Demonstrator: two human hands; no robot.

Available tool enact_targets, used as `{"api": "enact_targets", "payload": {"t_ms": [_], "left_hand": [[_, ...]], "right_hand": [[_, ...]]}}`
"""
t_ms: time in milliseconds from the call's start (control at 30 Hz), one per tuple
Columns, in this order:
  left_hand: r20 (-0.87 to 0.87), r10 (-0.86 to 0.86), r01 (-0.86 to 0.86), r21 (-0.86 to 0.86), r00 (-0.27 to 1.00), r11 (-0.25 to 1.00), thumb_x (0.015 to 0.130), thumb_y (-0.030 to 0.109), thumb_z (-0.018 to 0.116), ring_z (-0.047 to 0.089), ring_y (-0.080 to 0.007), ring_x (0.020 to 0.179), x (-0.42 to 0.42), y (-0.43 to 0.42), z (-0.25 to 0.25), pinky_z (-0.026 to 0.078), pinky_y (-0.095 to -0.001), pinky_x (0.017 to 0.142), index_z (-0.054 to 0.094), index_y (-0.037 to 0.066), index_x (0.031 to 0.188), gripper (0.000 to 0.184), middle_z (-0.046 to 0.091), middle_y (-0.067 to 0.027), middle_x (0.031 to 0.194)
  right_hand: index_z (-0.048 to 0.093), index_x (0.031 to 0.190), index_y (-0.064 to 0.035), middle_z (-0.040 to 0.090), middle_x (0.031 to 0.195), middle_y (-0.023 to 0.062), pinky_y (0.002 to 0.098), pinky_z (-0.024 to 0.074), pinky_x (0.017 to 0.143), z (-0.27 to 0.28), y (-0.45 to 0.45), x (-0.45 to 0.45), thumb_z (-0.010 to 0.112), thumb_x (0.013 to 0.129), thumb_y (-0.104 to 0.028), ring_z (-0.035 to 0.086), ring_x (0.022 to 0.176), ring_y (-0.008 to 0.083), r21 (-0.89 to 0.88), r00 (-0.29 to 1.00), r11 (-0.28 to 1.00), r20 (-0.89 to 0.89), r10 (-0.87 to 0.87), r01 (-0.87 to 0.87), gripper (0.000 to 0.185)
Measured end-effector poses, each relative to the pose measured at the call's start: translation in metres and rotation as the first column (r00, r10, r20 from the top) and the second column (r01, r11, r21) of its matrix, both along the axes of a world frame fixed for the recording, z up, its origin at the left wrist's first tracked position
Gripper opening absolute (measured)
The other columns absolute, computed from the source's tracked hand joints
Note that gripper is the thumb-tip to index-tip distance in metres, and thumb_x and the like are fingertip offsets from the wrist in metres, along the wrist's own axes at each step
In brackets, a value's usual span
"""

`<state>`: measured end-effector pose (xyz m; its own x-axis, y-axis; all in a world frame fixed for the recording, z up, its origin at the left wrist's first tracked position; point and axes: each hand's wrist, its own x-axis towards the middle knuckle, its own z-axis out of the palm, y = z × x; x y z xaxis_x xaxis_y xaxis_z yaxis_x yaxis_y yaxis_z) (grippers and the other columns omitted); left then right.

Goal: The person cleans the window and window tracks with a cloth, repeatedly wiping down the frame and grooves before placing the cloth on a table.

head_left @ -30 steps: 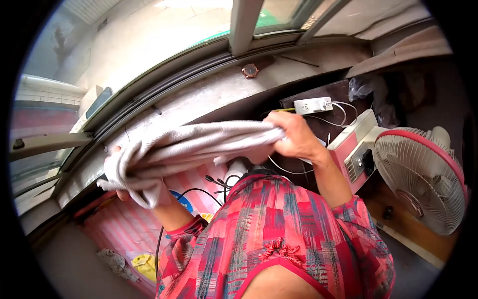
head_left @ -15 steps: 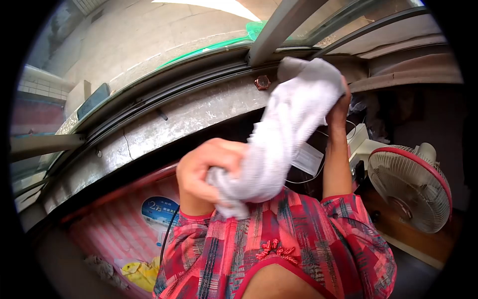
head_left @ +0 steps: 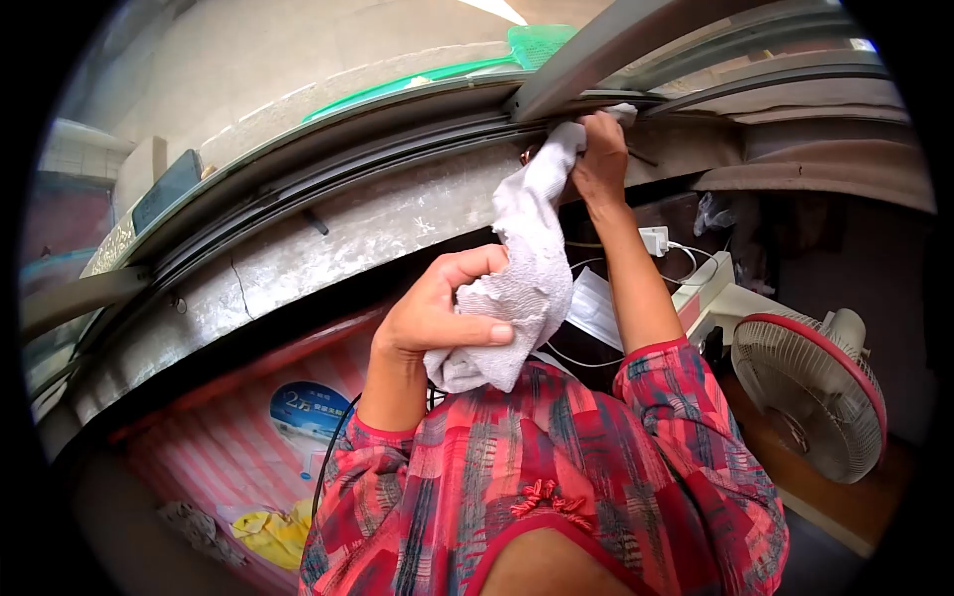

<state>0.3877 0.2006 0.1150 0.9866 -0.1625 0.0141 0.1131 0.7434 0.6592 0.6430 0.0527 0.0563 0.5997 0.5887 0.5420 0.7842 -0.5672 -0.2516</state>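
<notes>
A pale grey-white ribbed cloth (head_left: 537, 263) stretches between my two hands, bunched and twisted toward its far end. My left hand (head_left: 447, 308) grips the near, looser part, with the thumb lying over the fabric in front of my chest. Farther away, my right hand (head_left: 601, 159) is closed around the far end, against the sliding-window track (head_left: 437, 119) by the upright frame bar. A bit of cloth sticks out past its fingers. Beside the cloth, a dark reddish watch (head_left: 527, 156) on the sill (head_left: 368, 204) is mostly covered.
A fan with a red rim (head_left: 815, 392) stands at right. Near my right forearm are a white plug adapter (head_left: 654, 240), cables and a flat white item (head_left: 594, 308). Outside lies a green mesh swatter (head_left: 542, 45). Yellow cloth (head_left: 273, 536) rests on pink-striped fabric (head_left: 219, 437) at lower left.
My right hand has moved forward and left with the cloth, from above the sill to the window track. My left hand has shifted slightly up; the cloth hangs narrower between them.
</notes>
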Motion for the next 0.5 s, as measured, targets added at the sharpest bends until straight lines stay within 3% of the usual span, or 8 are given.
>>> {"api": "enact_targets", "payload": {"t_ms": [67,133,167,200,267,367,467,500], "left_hand": [[0.001,0.041,-0.041,-0.011,0.999,0.999,0.066,0.016,0.079,0.054,-0.011,0.089,-0.009,0.005,0.005,0.042,-0.0261,0.081,0.059,0.003,0.092,0.036,0.06,-0.0035,0.093],[0.043,0.058,-0.059,0.021,0.997,0.998,0.064,0.016,0.08,0.054,-0.0122,0.087,-0.017,0.012,0.008,0.041,-0.0272,0.078,0.057,0.003,0.088,0.036,0.059,-0.005,0.091],[0.038,0.065,-0.066,0.025,0.997,0.998,0.064,0.016,0.08,0.054,-0.0122,0.087,-0.023,0.014,0.008,0.041,-0.0272,0.078,0.057,0.003,0.088,0.036,0.059,-0.005,0.091],[0.072,0.084,-0.088,0.064,0.994,0.994,0.063,0.016,0.08,0.054,-0.0139,0.086,-0.029,0.017,0.007,0.041,-0.0278,0.077,0.056,0.003,0.087,0.036,0.059,-0.006,0.09],[0.105,0.094,-0.105,0.102,0.99,0.989,0.062,0.015,0.081,0.055,-0.0155,0.084,-0.037,0.021,0.006,0.041,-0.0284,0.076,0.055,0.003,0.085,0.037,0.06,-0.0071,0.089],[0.328,0.187,-0.243,0.14,0.926,0.96,0.058,0.016,0.082,0.058,-0.0219,0.082,-0.045,0.022,0.003,0.042,-0.0306,0.076,0.055,0.002,0.082,0.038,0.062,-0.0113,0.088],[0.225,0.266,-0.299,0.128,0.937,0.946,0.054,0.016,0.082,0.059,-0.0223,0.083,-0.058,0.021,0.006,0.042,-0.0315,0.076,0.058,0.0,0.08,0.039,0.063,-0.0128,0.09],[0.1,0.336,-0.341,0.043,0.937,0.939,0.05,0.016,0.081,0.06,-0.0235,0.085,-0.064,0.015,0.013,0.043,-0.0322,0.078,0.061,-0.002,0.083,0.043,0.064,-0.0143,0.092]], "right_hand": [[0.056,0.086,-0.002,0.056,0.092,0.019,0.0451,0.0455,0.077,0.012,0.028,-0.031,0.063,0.068,-0.006,0.054,0.088,0.0389,-0.021,0.998,0.999,-0.053,0.044,-0.045,0.02],[0.06,0.089,-0.0037,0.059,0.09,0.0175,0.0438,0.0459,0.075,0.01,0.048,-0.052,0.066,0.073,-0.016,0.056,0.087,0.0362,-0.082,0.998,0.996,-0.051,0.025,-0.029,0.021],[0.061,0.089,-0.0034,0.058,0.09,0.0166,0.0437,0.0464,0.075,0.012,0.056,-0.063,0.065,0.073,-0.016,0.057,0.086,0.0363,-0.081,0.99,0.997,-0.144,-0.005,-0.007,0.021],[0.06,0.088,-0.0022,0.058,0.09,0.016,0.0436,0.0466,0.075,0.012,0.062,-0.072,0.065,0.073,-0.016,0.056,0.085,0.0363,-0.107,0.998,0.994,-0.067,-0.011,0.004,0.021],[0.06,0.088,-0.0016,0.057,0.091,0.0165,0.0436,0.0466,0.076,0.016,0.076,-0.086,0.064,0.071,-0.011,0.055,0.086,0.0362,-0.105,0.993,0.99,-0.086,0.086,-0.095,0.02],[0.059,0.087,-0.0002,0.056,0.092,0.0183,0.0433,0.0465,0.077,0.012,0.106,-0.121,0.059,0.066,0.002,0.054,0.089,0.0362,-0.081,0.977,0.981,-0.134,0.166,-0.178,0.02],[0.058,0.084,0.0016,0.057,0.095,0.019,0.0415,0.0474,0.077,0.019,0.11,-0.126,0.057,0.067,0.003,0.055,0.09,0.0357,-0.116,0.972,0.983,-0.204,0.118,-0.143,0.017],[0.058,0.084,0.0016,0.057,0.095,0.019,0.0415,0.0474,0.077,0.018,0.111,-0.128,0.057,0.067,0.003,0.055,0.09,0.0357,-0.112,0.973,0.984,-0.2,0.115,-0.14,0.017]]}}
